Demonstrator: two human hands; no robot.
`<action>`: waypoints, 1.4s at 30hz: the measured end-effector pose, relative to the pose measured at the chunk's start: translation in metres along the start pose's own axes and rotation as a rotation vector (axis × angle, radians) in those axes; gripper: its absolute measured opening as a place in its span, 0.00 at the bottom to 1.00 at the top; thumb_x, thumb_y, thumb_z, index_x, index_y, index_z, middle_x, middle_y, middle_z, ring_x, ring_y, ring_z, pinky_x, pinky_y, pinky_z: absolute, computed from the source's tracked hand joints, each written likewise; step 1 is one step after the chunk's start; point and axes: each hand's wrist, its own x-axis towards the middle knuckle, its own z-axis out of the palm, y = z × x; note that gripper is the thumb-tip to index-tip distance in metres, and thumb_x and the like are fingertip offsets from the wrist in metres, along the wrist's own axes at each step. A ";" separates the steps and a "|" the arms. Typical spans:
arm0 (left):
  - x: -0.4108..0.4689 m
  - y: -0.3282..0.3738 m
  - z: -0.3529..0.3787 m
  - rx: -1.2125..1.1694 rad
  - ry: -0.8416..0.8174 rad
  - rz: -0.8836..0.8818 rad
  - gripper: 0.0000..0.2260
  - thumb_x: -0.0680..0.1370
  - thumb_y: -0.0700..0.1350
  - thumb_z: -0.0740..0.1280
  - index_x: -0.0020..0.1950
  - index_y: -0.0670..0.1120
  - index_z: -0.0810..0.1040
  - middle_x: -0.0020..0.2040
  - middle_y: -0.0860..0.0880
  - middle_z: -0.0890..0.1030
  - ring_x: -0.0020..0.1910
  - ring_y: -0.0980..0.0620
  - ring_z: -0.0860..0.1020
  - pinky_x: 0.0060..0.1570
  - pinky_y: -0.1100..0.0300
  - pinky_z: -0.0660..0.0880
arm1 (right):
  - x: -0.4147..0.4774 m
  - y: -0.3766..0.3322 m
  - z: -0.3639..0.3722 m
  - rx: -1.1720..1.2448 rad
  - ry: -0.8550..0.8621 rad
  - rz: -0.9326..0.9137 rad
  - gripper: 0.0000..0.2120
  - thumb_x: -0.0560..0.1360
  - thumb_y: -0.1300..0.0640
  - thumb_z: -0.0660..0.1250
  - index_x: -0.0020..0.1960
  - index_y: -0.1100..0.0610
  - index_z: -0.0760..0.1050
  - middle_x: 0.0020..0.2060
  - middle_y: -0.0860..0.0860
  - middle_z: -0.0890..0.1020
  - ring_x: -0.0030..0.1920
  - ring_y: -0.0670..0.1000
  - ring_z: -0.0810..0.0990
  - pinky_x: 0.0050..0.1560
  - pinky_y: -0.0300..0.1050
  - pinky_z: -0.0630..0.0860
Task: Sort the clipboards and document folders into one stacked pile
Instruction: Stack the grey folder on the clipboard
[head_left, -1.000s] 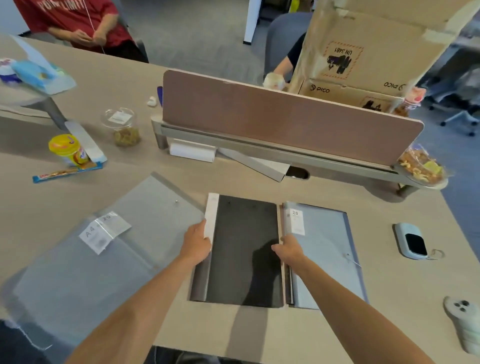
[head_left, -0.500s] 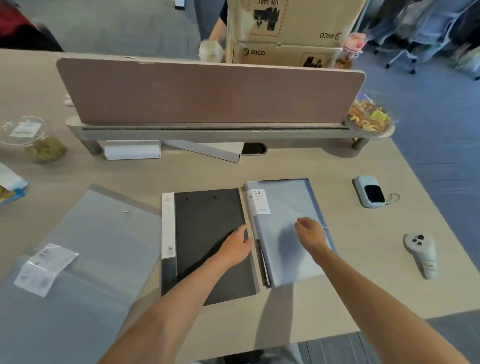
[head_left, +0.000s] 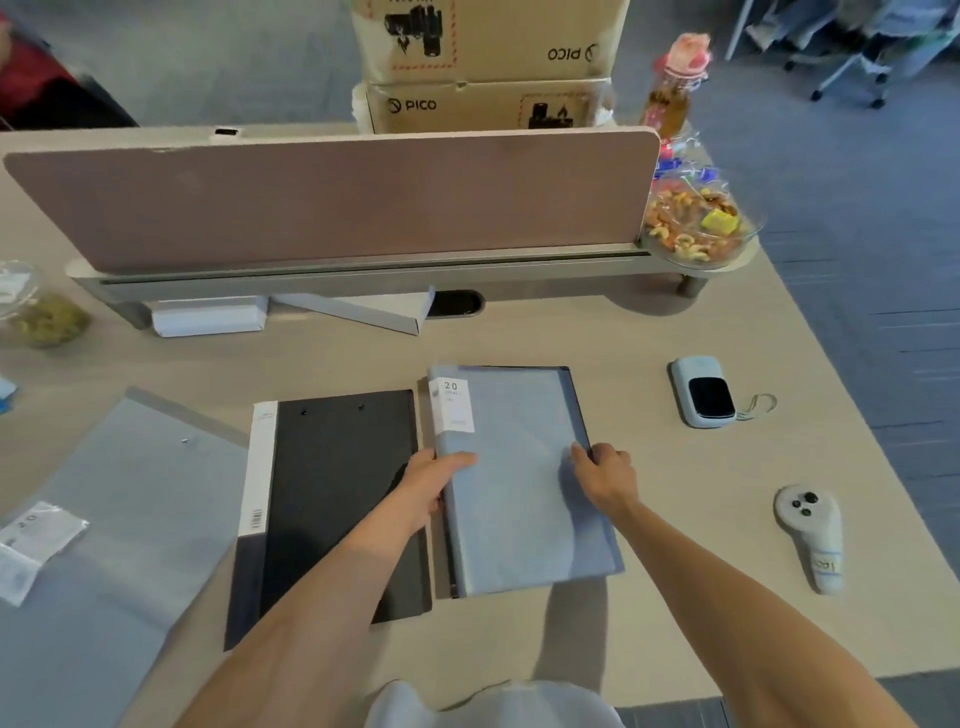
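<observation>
A grey-blue document folder (head_left: 519, 499) with a white "20" label lies on the desk right of centre. My left hand (head_left: 431, 483) grips its left spine edge, thumb on top. My right hand (head_left: 605, 475) grips its right edge. Touching it on the left lies a black clipboard (head_left: 332, 499) with a white strip along its left side; my left forearm crosses it. Further left, a large translucent grey folder (head_left: 119, 530) with a bagged label lies flat and runs out of the frame.
A pink divider panel (head_left: 322, 197) on a grey rail crosses the back of the desk (head_left: 701, 597). To the right lie a small grey device (head_left: 701, 392) and a white controller (head_left: 810, 535). A snack bowl (head_left: 696, 223) sits back right, a jar (head_left: 41, 306) at far left.
Both hands left the black clipboard and moved right onto the grey-blue folder, closing on its two side edges. The camera view swung to the right.
</observation>
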 end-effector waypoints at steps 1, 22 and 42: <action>-0.002 0.004 -0.001 -0.022 -0.018 0.013 0.17 0.73 0.45 0.74 0.59 0.44 0.76 0.54 0.45 0.83 0.51 0.47 0.81 0.58 0.49 0.77 | 0.004 -0.001 -0.004 0.044 -0.023 0.008 0.22 0.77 0.41 0.57 0.48 0.61 0.73 0.50 0.61 0.77 0.51 0.62 0.76 0.50 0.51 0.72; -0.046 -0.049 -0.215 0.003 0.390 0.275 0.19 0.73 0.44 0.71 0.63 0.43 0.75 0.54 0.45 0.81 0.47 0.51 0.80 0.43 0.63 0.76 | -0.087 -0.139 0.142 0.058 -0.247 -0.219 0.09 0.76 0.55 0.64 0.45 0.62 0.75 0.40 0.56 0.79 0.37 0.54 0.76 0.33 0.43 0.70; -0.019 -0.028 -0.126 0.450 0.153 0.232 0.16 0.77 0.41 0.63 0.65 0.47 0.74 0.57 0.51 0.79 0.50 0.52 0.75 0.47 0.64 0.67 | -0.058 -0.086 0.065 0.022 -0.150 -0.150 0.08 0.73 0.57 0.67 0.46 0.60 0.71 0.42 0.56 0.77 0.41 0.55 0.74 0.35 0.44 0.69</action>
